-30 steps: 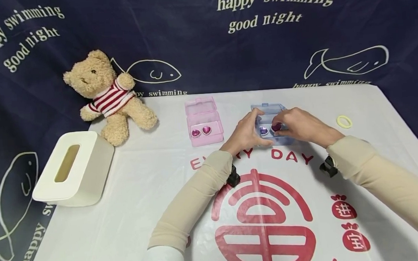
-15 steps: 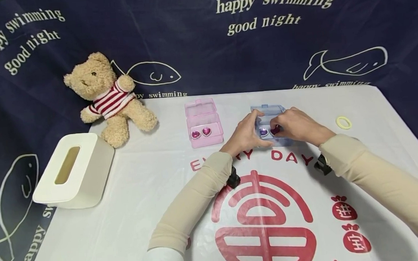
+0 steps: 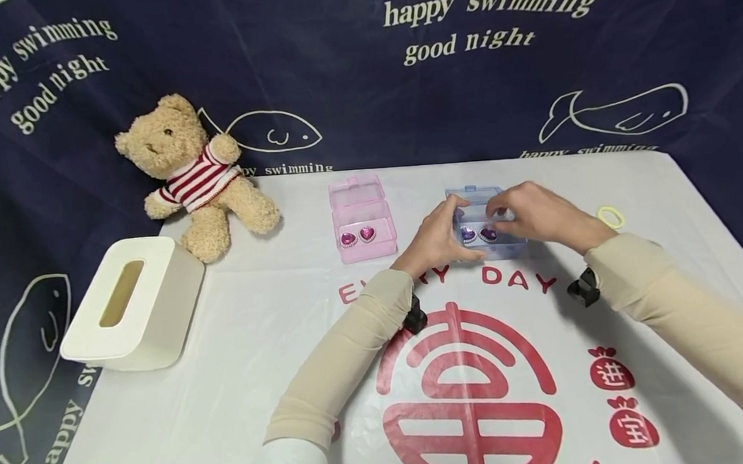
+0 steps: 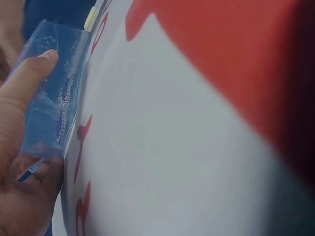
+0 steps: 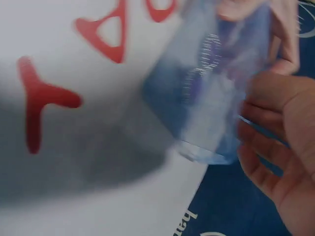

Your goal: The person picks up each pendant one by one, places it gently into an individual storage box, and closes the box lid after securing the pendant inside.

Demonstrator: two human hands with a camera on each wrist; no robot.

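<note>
A see-through blue box (image 3: 505, 251) stands on the table with its lid raised at the back. My left hand (image 3: 434, 237) grips its left side, thumb at the front and fingers behind. Inside lie two heart-shaped gems with pale beaded rims, a blue-violet gem (image 3: 469, 234) and a purple gem (image 3: 488, 234). Over the box's right side hovers my right hand (image 3: 539, 211), fingers loosely bent, with nothing visible in them. In the right wrist view, the right hand (image 5: 280, 132) is beside the box (image 5: 165, 91), slightly blurred.
An open pink box (image 3: 366, 252) with two pink heart gems (image 3: 367, 234) stands to the left. A yellow ring (image 3: 610, 217) lies right of my right hand. Farther left are a teddy bear (image 3: 196, 179) and a cream tissue box (image 3: 178, 300).
My right hand has let go of the purple gem, which now rests beside the blue-violet one, and has lifted a little. The left hand keeps its grip on the blue box.
</note>
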